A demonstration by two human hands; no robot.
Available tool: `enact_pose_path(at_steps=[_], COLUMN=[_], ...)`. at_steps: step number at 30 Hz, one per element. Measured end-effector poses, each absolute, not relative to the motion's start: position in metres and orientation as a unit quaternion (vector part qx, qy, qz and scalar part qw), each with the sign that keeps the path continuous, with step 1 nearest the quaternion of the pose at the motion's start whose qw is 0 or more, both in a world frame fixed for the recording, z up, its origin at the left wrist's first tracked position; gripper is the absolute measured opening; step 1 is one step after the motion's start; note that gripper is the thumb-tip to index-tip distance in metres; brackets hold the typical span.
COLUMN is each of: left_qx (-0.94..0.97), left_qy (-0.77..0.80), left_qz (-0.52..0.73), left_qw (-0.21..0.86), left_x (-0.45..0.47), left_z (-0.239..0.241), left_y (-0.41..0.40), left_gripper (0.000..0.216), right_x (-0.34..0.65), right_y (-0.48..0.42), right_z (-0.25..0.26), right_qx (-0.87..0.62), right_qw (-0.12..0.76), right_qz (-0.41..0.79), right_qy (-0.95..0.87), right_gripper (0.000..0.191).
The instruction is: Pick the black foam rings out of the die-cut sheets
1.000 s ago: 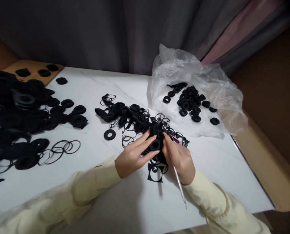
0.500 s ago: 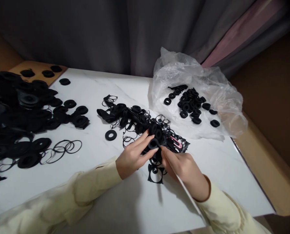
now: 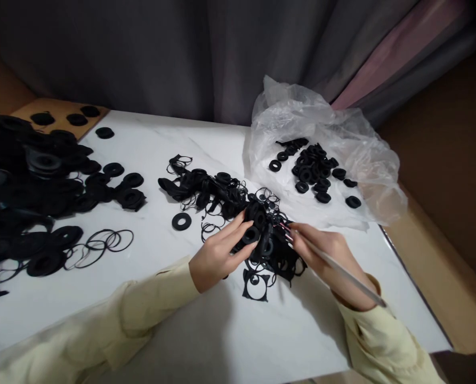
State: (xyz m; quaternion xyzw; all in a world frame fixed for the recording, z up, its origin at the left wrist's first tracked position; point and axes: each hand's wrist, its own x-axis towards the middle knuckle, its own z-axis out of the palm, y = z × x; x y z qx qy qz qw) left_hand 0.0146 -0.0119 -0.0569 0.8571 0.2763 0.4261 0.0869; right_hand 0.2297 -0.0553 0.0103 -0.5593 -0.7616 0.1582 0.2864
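Note:
My left hand (image 3: 222, 257) is closed on a black rubber ring (image 3: 252, 235) at the front of a heap of black rubber pieces (image 3: 222, 192), its thumb below and fingertips above. Between the fingers of my right hand (image 3: 333, 261) runs a long thin pale stick (image 3: 347, 274), slanting back over the wrist. Close to those fingertips shows a small pink item (image 3: 285, 230); whether they touch it I cannot tell. Under both hands lie thin rubber loops and flat scraps, among them a square frame with a round hole (image 3: 256, 286).
A large pile of black rubber discs (image 3: 46, 197) covers the left of the white table (image 3: 150, 298). One flat ring (image 3: 181, 221) lies apart. A clear plastic bag (image 3: 365, 144) with several black rings stands back right. Grey curtains (image 3: 161, 58) hang behind.
My right hand has moved right, away from the left, and the stick has swung flatter. The pink item shows less and sits at the right fingertips. My left hand has stayed nearly still.

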Motion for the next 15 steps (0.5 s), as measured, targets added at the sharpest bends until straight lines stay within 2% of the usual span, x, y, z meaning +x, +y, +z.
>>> enact_pose_path(at_steps=[2,5,11,15], left_qx=[0.849,0.834,0.805,0.757], left_qy=[0.289,0.319,0.335,0.337], left_qz=[0.43,0.421,0.381,0.384], left_qw=[0.108,0.161,0.308,0.408], left_x=[0.015,0.015,0.009,0.004], left_z=[-0.057,-0.054,-0.04,-0.035], left_y=[-0.011,-0.01,-0.004,-0.003], left_gripper=[0.04,0.039,0.036,0.027], right_x=[0.238,0.243,0.24,0.241], right_y=[-0.052,-0.047,-0.04,-0.04], right_z=[0.009,0.005,-0.002,-0.002], right_qx=[-0.597,-0.618,-0.611,-0.609], right_qw=[0.297,0.281,0.186,0.196], right_qz=[0.135,0.161,0.249,0.275], right_qy=[-0.733,-0.717,-0.728,-0.718], right_gripper=[0.025,0.027,0.032,0.031])
